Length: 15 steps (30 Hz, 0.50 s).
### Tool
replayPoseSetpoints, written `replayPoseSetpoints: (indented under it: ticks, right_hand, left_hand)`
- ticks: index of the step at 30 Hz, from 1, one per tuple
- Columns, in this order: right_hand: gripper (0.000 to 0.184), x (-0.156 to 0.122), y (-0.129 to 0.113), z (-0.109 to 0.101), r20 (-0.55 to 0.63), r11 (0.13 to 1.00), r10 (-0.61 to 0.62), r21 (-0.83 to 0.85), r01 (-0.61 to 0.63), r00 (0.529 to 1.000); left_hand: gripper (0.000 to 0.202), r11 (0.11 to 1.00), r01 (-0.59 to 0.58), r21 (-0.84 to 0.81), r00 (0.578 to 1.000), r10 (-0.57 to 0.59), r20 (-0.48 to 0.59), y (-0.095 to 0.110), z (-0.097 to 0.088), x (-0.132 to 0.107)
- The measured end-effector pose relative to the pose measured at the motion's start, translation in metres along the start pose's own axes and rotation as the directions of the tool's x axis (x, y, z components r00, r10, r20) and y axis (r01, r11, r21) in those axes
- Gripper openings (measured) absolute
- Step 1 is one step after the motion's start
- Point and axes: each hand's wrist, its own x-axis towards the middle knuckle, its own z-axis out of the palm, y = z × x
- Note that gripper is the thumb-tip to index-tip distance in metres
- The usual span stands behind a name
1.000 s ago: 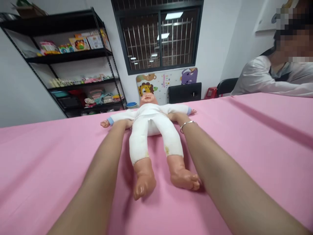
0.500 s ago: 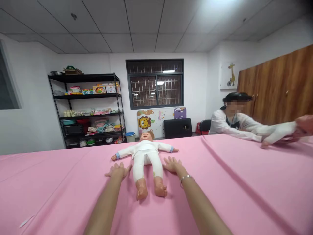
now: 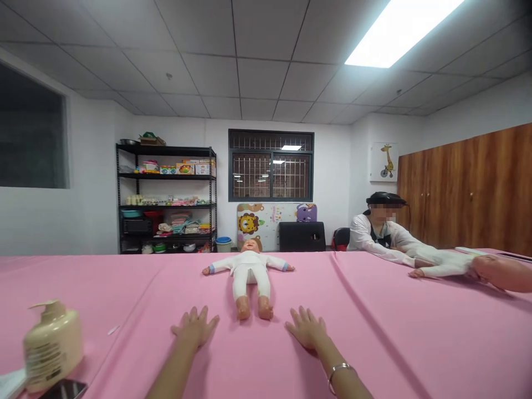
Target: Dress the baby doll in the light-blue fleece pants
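Lying face-up on the cloth (image 3: pixel 251 366) at twelve o'clock, the doll (image 3: pixel 249 263) is beyond the empty, finger-spread left hand (image 3: pixel 196 327) at eleven and right hand (image 3: pixel 308 330) at one, well apart; bottle (image 3: pixel 56 346) at ten.

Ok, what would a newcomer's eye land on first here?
First, the doll, face-up in mid-picture on the pink cloth. Then the spread left hand and right hand, nearer the camera than its feet. Off right, a second doll lies by a person in white.
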Motion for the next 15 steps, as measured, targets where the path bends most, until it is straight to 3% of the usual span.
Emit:
replayPoseSetpoints:
  ticks: [5,15]
  right_hand:
    - [0.069,0.029,-0.011,0.009,-0.095,0.999,0.03,-0.009,-0.031,0.995]
    - [0.062,0.124,-0.048,0.013,-0.203,0.999,-0.027,0.017,0.031,0.979]
  left_hand:
    - [0.062,0.998,-0.067,0.011,0.997,0.068,-0.04,-0.002,0.007,0.02]
    - [0.058,0.983,-0.182,0.016,0.979,0.182,-0.096,0.021,0.014,0.097]
